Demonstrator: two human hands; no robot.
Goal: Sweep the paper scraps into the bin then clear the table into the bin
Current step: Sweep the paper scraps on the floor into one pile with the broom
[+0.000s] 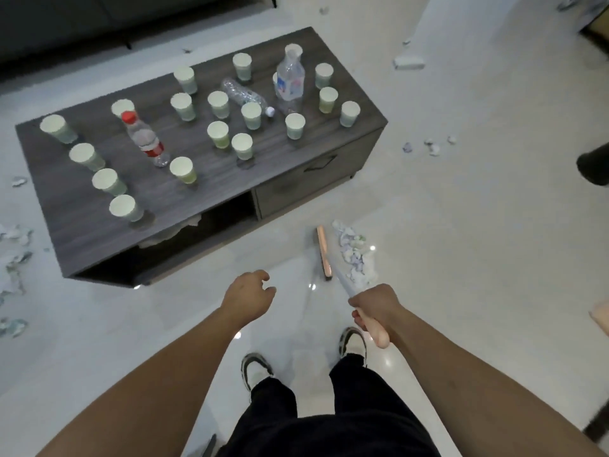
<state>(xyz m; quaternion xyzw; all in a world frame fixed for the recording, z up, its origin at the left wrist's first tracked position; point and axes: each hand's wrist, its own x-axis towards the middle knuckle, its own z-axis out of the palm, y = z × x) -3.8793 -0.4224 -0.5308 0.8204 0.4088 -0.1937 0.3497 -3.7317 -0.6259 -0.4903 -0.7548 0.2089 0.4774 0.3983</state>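
My right hand (pixel 374 308) grips the pale handle of a broom. Its pink head (pixel 324 252) rests on the floor beside a gathered pile of paper scraps (pixel 354 255). My left hand (pixel 251 293) hangs free with loosely curled fingers and holds nothing. The grey coffee table (pixel 79 212) carries several paper cups (pixel 183 169), a red-capped bottle (pixel 145 138), a lying bottle (pixel 245 95) and an upright clear bottle (pixel 290 82). More scraps lie at the left (pixel 13 255) and at the right (pixel 431 147). No bin shows in view.
A dark sofa (pixel 99 14) stands behind the table. A white piece of litter (pixel 408 62) lies on the far floor. A dark object (pixel 593 168) sits at the right edge. My feet (pixel 255 369) stand on glossy white tiles.
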